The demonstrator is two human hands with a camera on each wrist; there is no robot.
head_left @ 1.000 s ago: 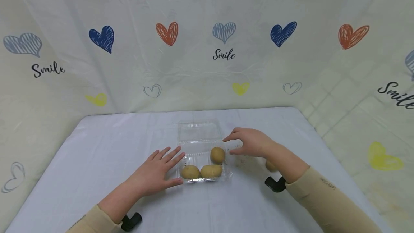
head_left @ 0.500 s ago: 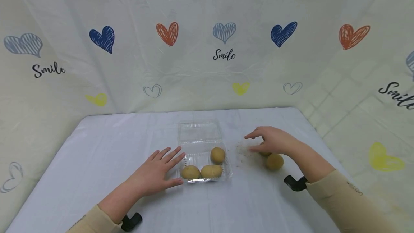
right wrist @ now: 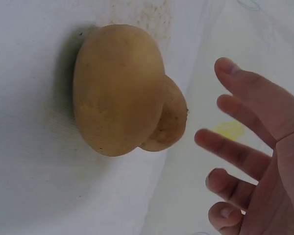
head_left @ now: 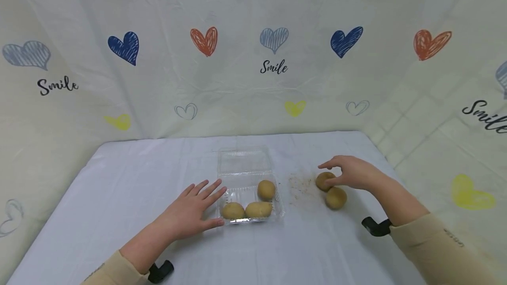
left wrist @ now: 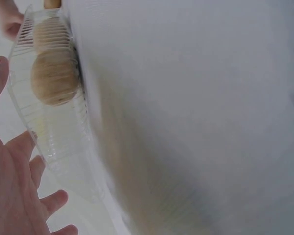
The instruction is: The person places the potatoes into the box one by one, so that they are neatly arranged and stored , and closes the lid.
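A clear plastic clamshell box (head_left: 241, 193) lies with its lid (head_left: 243, 161) flipped back. Inside are three potatoes: one at the right (head_left: 266, 190), one at the front left (head_left: 233, 210) and one at the front right (head_left: 259, 209). My left hand (head_left: 192, 214) has its fingers spread at the box's left side; in the left wrist view a fingertip meets the wall. My right hand (head_left: 354, 174) hovers over two loose potatoes, a farther one (head_left: 325, 180) partly behind the thumb and a nearer one (head_left: 336, 198). In the right wrist view, a gap separates the right fingers (right wrist: 235, 152) from both potatoes.
A white cloth (head_left: 293, 250) covers the table. Brown dirt crumbs (head_left: 303, 188) lie between the box and the loose potatoes. Behind stands a pale backdrop (head_left: 237, 91) printed with hearts and words.
My right hand has moved right, from beside the box to above the loose potatoes, uncovering them. My left hand and the potatoes in the box have stayed put.
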